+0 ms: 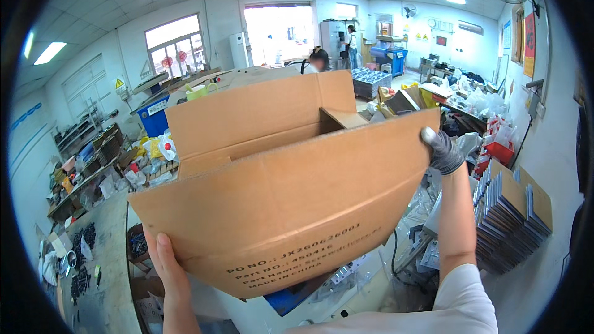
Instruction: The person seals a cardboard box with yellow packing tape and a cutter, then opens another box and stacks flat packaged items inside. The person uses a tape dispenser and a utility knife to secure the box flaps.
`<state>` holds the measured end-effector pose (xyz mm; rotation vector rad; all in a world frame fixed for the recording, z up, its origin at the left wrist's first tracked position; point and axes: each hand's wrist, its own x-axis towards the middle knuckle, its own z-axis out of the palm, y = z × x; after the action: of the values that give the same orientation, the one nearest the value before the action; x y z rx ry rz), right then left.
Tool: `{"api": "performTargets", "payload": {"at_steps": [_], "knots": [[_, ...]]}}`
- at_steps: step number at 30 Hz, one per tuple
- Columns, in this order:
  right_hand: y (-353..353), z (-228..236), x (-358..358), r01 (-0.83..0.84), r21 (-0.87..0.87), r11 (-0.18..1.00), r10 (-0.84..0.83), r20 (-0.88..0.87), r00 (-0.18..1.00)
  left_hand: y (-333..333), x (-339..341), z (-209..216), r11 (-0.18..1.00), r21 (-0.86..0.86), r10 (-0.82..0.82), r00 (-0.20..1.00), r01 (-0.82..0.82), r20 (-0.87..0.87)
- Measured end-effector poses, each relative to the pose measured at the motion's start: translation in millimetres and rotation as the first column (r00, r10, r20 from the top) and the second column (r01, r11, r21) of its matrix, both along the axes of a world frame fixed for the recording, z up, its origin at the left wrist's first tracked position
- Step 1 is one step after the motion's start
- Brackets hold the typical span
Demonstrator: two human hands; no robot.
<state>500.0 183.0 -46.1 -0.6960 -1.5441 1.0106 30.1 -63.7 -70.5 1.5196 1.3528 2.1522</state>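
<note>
A large brown cardboard box [297, 210] fills the middle of the head view, tilted, with its top flaps standing up and its mouth open. Dark print runs along its near side. My left hand [167, 263], bare, holds the lower left edge, thumb on the near side and the other fingers partly hidden. At the upper right corner of the near flap, my right hand [444, 150] grips the cardboard; it wears a dark grey glove, and the thumb tip shows pale. Only a strip of the box's inside is visible, so its contents are hidden.
Below the box lies a light worktable [241, 315] with clear plastic bags and a blue item. Flat panels [513, 216] stand stacked at the right, near a red bin [499, 153]. A workbench [105, 266] with small black parts runs along the left. Other people are farther back.
</note>
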Motion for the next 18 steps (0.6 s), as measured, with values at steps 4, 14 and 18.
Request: {"api": "performTargets", "payload": {"at_steps": [4,14,18], "knots": [[-4,16,3,0.16,-0.123,0.979,-0.115,0.313,0.943,-3,3,16,0.995,-0.02,-0.096,0.995,0.096,-0.011],[37,-26,-31,0.228,0.396,0.889,-0.427,0.538,0.727,159,-89,100,0.895,-0.006,0.372,0.753,-0.446,-0.543],[23,-5,-22,0.147,0.718,0.68,-0.686,0.553,0.473,227,-110,117,0.969,-0.197,0.072,0.936,-0.147,-0.344]]}}
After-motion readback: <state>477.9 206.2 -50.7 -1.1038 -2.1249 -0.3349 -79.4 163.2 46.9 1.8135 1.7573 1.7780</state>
